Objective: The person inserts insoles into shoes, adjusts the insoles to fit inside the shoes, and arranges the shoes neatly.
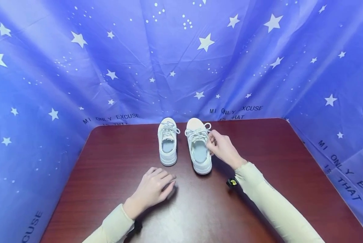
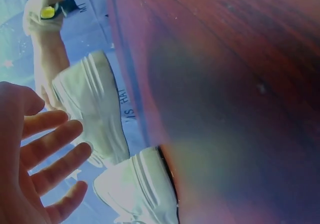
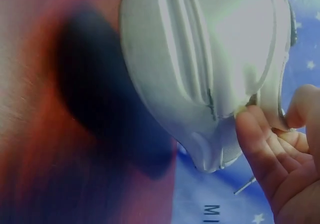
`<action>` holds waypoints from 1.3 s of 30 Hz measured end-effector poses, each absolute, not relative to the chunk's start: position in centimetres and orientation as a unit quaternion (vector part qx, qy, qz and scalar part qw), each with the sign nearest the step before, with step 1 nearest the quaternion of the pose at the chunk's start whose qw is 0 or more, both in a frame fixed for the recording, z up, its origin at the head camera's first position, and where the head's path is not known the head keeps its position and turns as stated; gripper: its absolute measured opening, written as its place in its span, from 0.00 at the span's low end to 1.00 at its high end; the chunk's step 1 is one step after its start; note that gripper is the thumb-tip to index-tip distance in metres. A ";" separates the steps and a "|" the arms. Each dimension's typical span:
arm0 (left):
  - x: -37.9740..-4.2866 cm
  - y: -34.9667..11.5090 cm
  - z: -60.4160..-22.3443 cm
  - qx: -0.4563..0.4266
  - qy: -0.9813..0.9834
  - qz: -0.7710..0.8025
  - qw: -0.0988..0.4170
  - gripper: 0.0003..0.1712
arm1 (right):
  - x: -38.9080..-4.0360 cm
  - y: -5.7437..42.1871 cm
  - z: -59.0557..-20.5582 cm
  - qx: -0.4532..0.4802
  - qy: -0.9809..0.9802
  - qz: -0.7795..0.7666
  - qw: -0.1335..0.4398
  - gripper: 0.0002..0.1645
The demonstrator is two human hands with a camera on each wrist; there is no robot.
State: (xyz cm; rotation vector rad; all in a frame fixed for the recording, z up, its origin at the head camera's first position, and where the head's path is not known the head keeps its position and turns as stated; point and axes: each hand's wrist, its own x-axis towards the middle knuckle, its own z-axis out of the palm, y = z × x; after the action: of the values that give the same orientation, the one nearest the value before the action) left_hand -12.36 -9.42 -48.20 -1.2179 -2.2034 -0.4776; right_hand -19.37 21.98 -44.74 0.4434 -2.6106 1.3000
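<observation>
A pair of white lace-up sneakers is at the far side of the table, heels toward me. My right hand (image 1: 221,145) pinches the right side of the right sneaker (image 1: 203,165) near its opening, thumb and fingers on the upper. In the left wrist view, backdrop shows between this sneaker's sole (image 2: 114,104) and the tabletop, so it hangs a little above it. Beside it, the left sneaker (image 1: 168,158) stands on the table. My left hand (image 1: 155,185) hovers nearer to me, fingers loosely bent and apart in the left wrist view, holding nothing.
The dark red wooden table (image 1: 108,162) ends just behind the sneakers. A blue backdrop (image 1: 175,60) with white stars and printed words hangs behind and on both sides. A lace loop (image 1: 207,126) sticks out from the right sneaker.
</observation>
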 end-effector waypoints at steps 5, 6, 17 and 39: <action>-12.3 -9.7 -48.4 -0.447 -0.828 -0.170 0.294 0.10 | -21.5 21.9 -46.0 0.132 -0.884 0.441 0.084 0.02; -12.3 -9.7 -48.5 -0.445 -0.828 -0.171 0.296 0.09 | -22.0 21.9 -46.3 0.131 -0.886 0.436 0.082 0.03; -11.4 -9.4 -48.5 -0.419 -0.843 -0.210 0.263 0.06 | -23.1 22.3 -47.9 0.099 -0.891 0.436 0.073 0.04; -8.8 -8.9 -47.3 -0.271 -0.916 -0.175 0.240 0.27 | -17.4 23.6 -47.2 0.093 -0.947 0.270 0.148 0.10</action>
State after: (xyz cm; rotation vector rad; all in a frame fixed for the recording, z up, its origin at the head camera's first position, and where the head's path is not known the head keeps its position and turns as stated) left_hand -8.79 -8.94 -47.33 -0.7409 -2.5062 -0.4790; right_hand -17.38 23.56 -47.20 0.2679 -2.7225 0.7767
